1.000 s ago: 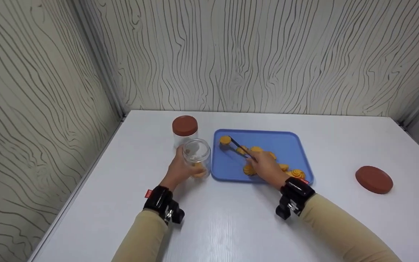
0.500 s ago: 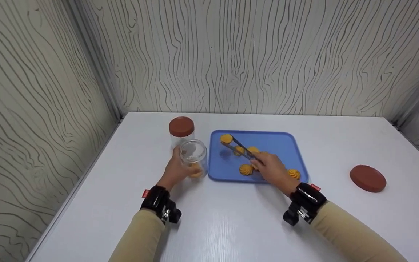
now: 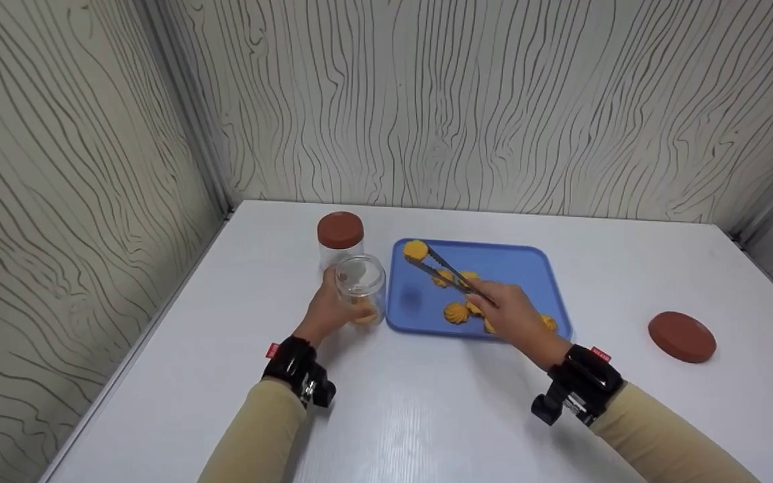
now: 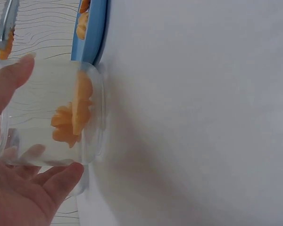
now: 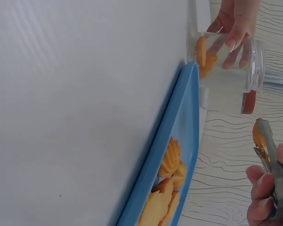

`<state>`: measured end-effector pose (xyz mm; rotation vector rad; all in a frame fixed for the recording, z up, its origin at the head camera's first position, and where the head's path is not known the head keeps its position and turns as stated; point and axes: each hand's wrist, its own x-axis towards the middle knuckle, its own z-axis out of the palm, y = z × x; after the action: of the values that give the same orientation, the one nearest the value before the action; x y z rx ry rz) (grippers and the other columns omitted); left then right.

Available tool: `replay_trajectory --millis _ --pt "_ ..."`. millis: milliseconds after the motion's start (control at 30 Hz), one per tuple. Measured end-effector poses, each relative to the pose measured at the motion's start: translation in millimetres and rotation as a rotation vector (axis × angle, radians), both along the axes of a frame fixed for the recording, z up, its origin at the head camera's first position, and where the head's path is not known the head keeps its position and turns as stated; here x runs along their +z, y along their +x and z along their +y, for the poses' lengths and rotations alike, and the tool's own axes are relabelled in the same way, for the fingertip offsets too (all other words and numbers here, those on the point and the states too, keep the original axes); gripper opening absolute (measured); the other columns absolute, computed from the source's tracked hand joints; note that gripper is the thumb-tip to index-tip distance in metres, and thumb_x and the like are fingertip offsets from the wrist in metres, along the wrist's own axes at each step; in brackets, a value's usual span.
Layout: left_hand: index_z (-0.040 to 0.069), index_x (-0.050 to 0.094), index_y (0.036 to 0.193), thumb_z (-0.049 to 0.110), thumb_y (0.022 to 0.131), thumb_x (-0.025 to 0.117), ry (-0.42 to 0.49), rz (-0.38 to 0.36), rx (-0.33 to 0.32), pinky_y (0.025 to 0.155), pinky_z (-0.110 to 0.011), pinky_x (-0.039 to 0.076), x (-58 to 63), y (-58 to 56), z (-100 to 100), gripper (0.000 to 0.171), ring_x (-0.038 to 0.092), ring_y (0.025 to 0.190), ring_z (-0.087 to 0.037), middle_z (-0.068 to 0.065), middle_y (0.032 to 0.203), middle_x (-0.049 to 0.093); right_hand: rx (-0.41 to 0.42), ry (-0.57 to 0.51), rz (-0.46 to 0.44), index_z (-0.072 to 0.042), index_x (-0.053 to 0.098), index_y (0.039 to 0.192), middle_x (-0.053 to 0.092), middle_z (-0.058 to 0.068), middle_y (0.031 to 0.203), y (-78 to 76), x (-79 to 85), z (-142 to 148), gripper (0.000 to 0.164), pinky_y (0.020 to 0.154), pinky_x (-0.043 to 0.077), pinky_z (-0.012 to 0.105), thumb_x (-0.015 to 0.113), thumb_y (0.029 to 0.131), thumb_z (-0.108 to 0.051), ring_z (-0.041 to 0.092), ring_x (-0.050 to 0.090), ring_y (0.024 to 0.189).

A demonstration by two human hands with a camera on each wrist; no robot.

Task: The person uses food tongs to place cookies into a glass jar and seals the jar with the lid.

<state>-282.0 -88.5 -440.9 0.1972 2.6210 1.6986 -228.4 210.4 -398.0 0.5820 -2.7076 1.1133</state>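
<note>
My left hand [image 3: 330, 310] grips a clear open-topped jar [image 3: 362, 280] standing at the tray's left edge. A couple of orange-yellow cookies [image 4: 78, 110] lie at the bottom of the jar in the left wrist view. With my right hand [image 3: 508, 315] I hold metal tongs [image 3: 450, 275], their tips pinching one cookie [image 3: 416, 251] above the left part of the blue tray [image 3: 514, 258]. In the right wrist view the tongs and the held cookie are level with or above the jar's mouth. Several swirled cookies [image 3: 455, 312] lie on the tray, some hidden behind my right hand.
A second jar with a brown-red lid [image 3: 340, 230] stands behind the held jar. Another brown-red lid [image 3: 682, 337] lies on the white table [image 3: 386, 416] at the right. Wood-patterned panels [image 3: 440, 100] enclose the table at the back and sides.
The tongs have lifted the cookie higher off the tray, and my right forearm has shifted right and toward me. My left hand keeps its hold on the jar.
</note>
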Motion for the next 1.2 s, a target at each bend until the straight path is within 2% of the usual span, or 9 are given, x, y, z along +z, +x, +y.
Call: replay_trajectory --millis 133,267,367,567,767,933,1033,1100,1200 --pt "-0.001 0.025 0.145 0.007 0.069 0.085 0.001 -0.007 0.004 0.107 -0.05 0.033 0.6 0.1 -0.1 0.097 0.042 0.13 -0.038 -0.025 0.139 0.045 0.032 -0.025 -0.029 0.013 0.054 0.129 0.058 0.004 0.076 4.5 7.5 -5.4 0.036 0.054 0.039 0.024 0.055 0.098 -0.004 0.009 0.045 0.058" --pt "0.0 0.024 0.146 0.007 0.068 0.085 0.012 -0.016 0.011 0.108 -0.05 0.033 0.9 0.5 0.5 0.099 0.041 0.13 -0.037 -0.024 0.14 0.045 0.064 -0.049 -0.033 0.012 0.053 0.131 0.057 0.002 0.075 7.3 12.4 -9.1 0.037 0.051 0.039 0.022 0.055 0.098 -0.005 0.009 0.044 0.058" --pt "0.001 0.024 0.147 0.008 0.068 0.086 0.022 -0.033 0.017 0.108 -0.05 0.032 0.2 1.7 1.3 0.1 0.04 0.131 -0.037 -0.023 0.141 0.044 0.085 -0.045 0.001 0.012 0.054 0.13 0.062 0.006 0.081 8.7 13.7 -10.6 0.037 0.054 0.038 0.023 0.056 0.097 -0.005 0.009 0.043 0.061" --pt "0.003 0.024 0.146 0.008 0.068 0.086 0.01 -0.061 0.032 0.108 -0.051 0.032 -0.3 2.7 3.0 0.1 0.04 0.131 -0.037 -0.022 0.143 0.043 0.115 -0.035 0.036 0.009 0.057 0.129 0.068 0.019 0.105 10.0 15.8 -16.5 0.036 0.06 0.041 0.025 0.057 0.097 -0.006 0.013 0.049 0.069" --pt "0.003 0.025 0.146 0.007 0.069 0.085 0.017 -0.037 0.032 0.108 -0.049 0.032 2.3 -0.2 5.3 0.097 0.041 0.13 -0.035 -0.021 0.141 0.045 0.167 -0.05 0.083 0.012 0.058 0.125 0.061 0.008 0.074 8.5 16.9 -25.2 0.034 0.056 0.039 0.023 0.059 0.095 -0.004 0.008 0.043 0.062" --pt "0.003 0.025 0.146 0.006 0.072 0.082 0.022 -0.032 0.046 0.107 -0.048 0.034 3.1 0.2 7.9 0.094 0.043 0.128 -0.032 -0.019 0.14 0.046 0.205 -0.092 0.056 0.012 0.058 0.126 0.054 0.0 0.069 8.5 18.3 -33.4 0.034 0.054 0.037 0.022 0.058 0.096 -0.005 0.006 0.043 0.061" --pt "0.004 0.024 0.147 0.008 0.072 0.082 0.014 -0.052 0.068 0.107 -0.048 0.034 2.2 1.3 9.3 0.095 0.044 0.127 -0.031 -0.018 0.14 0.047 0.207 -0.076 0.047 0.01 0.059 0.126 0.061 0.008 0.076 6.9 18.6 -38.1 0.034 0.056 0.043 0.024 0.057 0.097 -0.007 0.012 0.052 0.065" --pt "0.004 0.024 0.147 0.008 0.072 0.082 0.006 -0.05 0.078 0.106 -0.048 0.035 2.5 2.3 9.8 0.096 0.045 0.127 -0.031 -0.018 0.139 0.048 0.202 -0.055 0.055 0.01 0.06 0.125 0.068 0.017 0.09 5.3 18.8 -41.0 0.033 0.063 0.051 0.028 0.058 0.097 -0.008 0.019 0.061 0.075" --pt "0.001 0.023 0.147 0.008 0.071 0.082 -0.002 -0.032 0.079 0.106 -0.049 0.035 1.4 3.3 9.4 0.097 0.045 0.126 -0.034 -0.021 0.138 0.048 0.19 -0.036 0.068 0.009 0.061 0.124 0.067 0.022 0.112 2.2 16.2 -44.8 0.033 0.071 0.054 0.033 0.059 0.096 -0.009 0.026 0.065 0.09"
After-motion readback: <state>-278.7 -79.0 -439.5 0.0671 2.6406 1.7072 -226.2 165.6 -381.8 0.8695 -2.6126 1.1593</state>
